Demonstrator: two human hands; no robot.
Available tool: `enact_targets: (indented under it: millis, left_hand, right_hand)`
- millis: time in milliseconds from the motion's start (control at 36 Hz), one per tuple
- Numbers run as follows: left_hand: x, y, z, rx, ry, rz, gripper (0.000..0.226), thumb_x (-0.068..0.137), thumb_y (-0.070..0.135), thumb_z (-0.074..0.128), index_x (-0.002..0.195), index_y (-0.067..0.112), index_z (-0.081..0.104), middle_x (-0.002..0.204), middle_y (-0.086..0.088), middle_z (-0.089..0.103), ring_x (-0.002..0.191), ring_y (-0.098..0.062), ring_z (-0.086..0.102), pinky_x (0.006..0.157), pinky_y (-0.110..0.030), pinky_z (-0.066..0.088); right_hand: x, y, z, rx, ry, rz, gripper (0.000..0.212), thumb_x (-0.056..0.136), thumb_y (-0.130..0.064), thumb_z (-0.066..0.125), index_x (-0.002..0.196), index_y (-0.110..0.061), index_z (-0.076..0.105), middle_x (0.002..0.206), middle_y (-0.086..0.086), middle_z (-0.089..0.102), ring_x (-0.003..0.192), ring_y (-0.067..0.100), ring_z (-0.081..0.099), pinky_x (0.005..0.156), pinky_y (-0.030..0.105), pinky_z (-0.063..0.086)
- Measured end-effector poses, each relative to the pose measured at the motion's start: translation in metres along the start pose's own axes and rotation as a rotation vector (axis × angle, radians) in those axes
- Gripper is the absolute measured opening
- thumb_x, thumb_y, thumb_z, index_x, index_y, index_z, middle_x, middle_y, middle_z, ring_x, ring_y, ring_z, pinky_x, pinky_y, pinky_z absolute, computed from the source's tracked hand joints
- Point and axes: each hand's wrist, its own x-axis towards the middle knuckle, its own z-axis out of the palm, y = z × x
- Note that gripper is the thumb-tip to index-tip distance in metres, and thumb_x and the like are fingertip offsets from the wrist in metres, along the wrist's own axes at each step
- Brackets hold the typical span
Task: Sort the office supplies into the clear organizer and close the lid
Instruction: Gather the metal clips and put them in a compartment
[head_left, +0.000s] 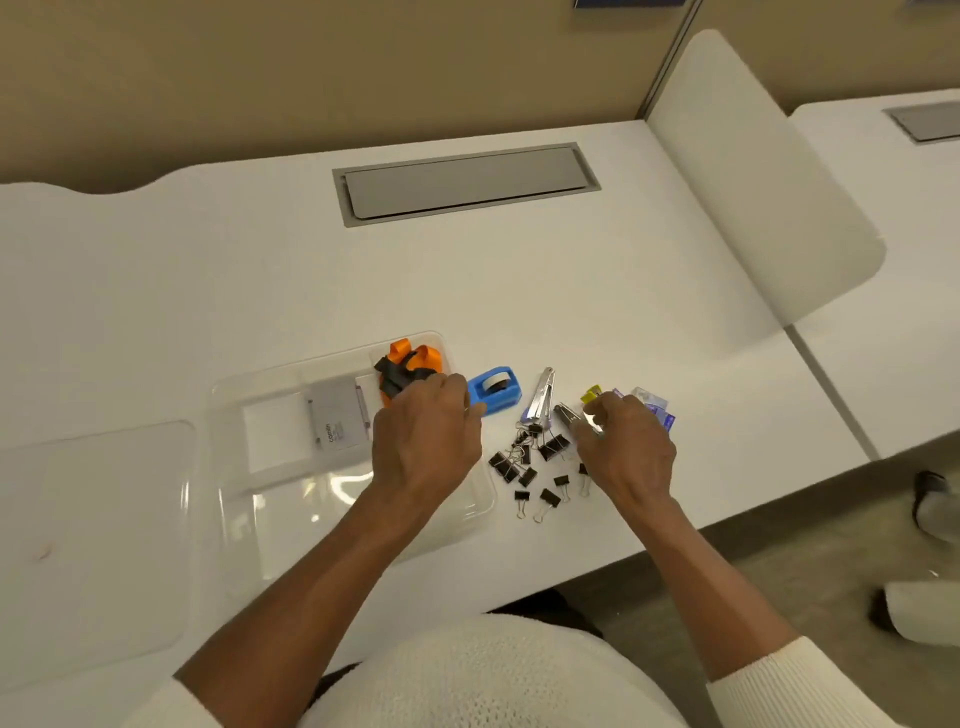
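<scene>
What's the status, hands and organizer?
Left hand over clear organizer, at orange lanyard. Right hand pinching small metal item. Binder clips, tape dispenser unsorted.

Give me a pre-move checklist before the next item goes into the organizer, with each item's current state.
1. Clear organizer open, lid off and lying to its left: ok.
2. Orange lanyard inside a back compartment: ok.
3. Left hand free to pick: cannot tell, its fingers are at the lanyard.
4. Right hand has a firm hold on a small metal item: cannot tell.
5. Blue tape dispenser sorted: not ok, on the table.
6. Binder clips sorted: not ok, scattered on the table.
</scene>
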Motion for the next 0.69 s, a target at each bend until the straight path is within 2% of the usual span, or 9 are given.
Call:
enact_targets:
  millis: [111, 194, 278, 361, 444, 583, 694]
  left_hand:
    - [0.017, 0.037, 0.024, 0.001, -0.092, 0.112, 0.021, 0.099, 0.036, 0.056, 0.099, 0.016, 0.064, 0.094, 0.001, 0.065, 0.08, -0.021, 0.062, 0.063, -0.037, 0.052]
    - [0.032, 0.062, 0.043, 0.038, -0.167, 0.169, 0.024, 0.1, 0.038, 0.056, 0.107, 0.016, 0.062, 0.105, -0.001, 0.063, 0.091, -0.025, 0.064, 0.066, -0.035, 0.043]
    - [0.045, 0.081, 0.062, 0.051, -0.234, 0.185, 0.02, 0.102, 0.031, 0.056, 0.107, 0.013, 0.061, 0.108, -0.003, 0.063, 0.094, -0.027, 0.064, 0.067, -0.036, 0.042]
    - [0.056, 0.091, 0.083, 0.135, -0.263, 0.198, 0.009, 0.097, 0.016, 0.06, 0.105, 0.012, 0.059, 0.107, -0.007, 0.061, 0.09, -0.029, 0.064, 0.062, -0.037, 0.04]
    - [0.065, 0.1, 0.103, 0.209, -0.306, 0.199, 0.019, 0.09, 0.003, 0.062, 0.107, 0.01, 0.056, 0.108, -0.01, 0.059, 0.087, -0.029, 0.064, 0.06, -0.036, 0.037]
    - [0.075, 0.109, 0.122, 0.299, -0.369, 0.167, 0.024, 0.091, 0.0, 0.062, 0.113, 0.008, 0.055, 0.112, -0.013, 0.061, 0.093, -0.03, 0.066, 0.064, -0.036, 0.04]
    - [0.081, 0.115, 0.128, 0.359, -0.381, 0.119, 0.026, 0.094, 0.001, 0.061, 0.118, 0.006, 0.053, 0.113, -0.014, 0.064, 0.099, -0.03, 0.067, 0.068, -0.036, 0.041]
  right_hand:
    - [0.001, 0.027, -0.002, -0.101, -0.064, 0.02, 0.036, 0.09, -0.041, 0.07, 0.122, -0.024, 0.069, 0.114, 0.002, 0.07, 0.099, 0.025, 0.067, 0.069, 0.034, 0.049]
    - [0.004, 0.038, -0.001, -0.132, -0.086, 0.017, 0.04, 0.091, -0.047, 0.07, 0.123, -0.023, 0.068, 0.113, 0.003, 0.069, 0.098, 0.024, 0.066, 0.065, 0.03, 0.044]
    - [0.007, 0.045, 0.005, -0.169, -0.081, -0.031, 0.046, 0.09, -0.051, 0.07, 0.126, -0.022, 0.067, 0.111, 0.004, 0.07, 0.099, 0.024, 0.066, 0.064, 0.033, 0.05]
    - [0.007, 0.046, 0.012, -0.224, -0.058, -0.098, 0.05, 0.088, -0.052, 0.072, 0.125, -0.019, 0.068, 0.109, 0.005, 0.072, 0.1, 0.025, 0.066, 0.064, 0.036, 0.054]
    - [0.009, 0.047, 0.019, -0.259, -0.053, -0.154, 0.05, 0.085, -0.054, 0.074, 0.119, -0.017, 0.07, 0.104, 0.007, 0.073, 0.096, 0.028, 0.069, 0.063, 0.037, 0.056]
    - [0.014, 0.049, 0.033, -0.311, -0.047, -0.219, 0.051, 0.08, -0.051, 0.08, 0.115, -0.015, 0.071, 0.098, 0.009, 0.073, 0.086, 0.027, 0.069, 0.061, 0.035, 0.055]
    - [0.017, 0.05, 0.043, -0.307, -0.033, -0.252, 0.048, 0.076, -0.042, 0.086, 0.109, -0.011, 0.071, 0.095, 0.011, 0.073, 0.081, 0.028, 0.07, 0.067, 0.04, 0.057]
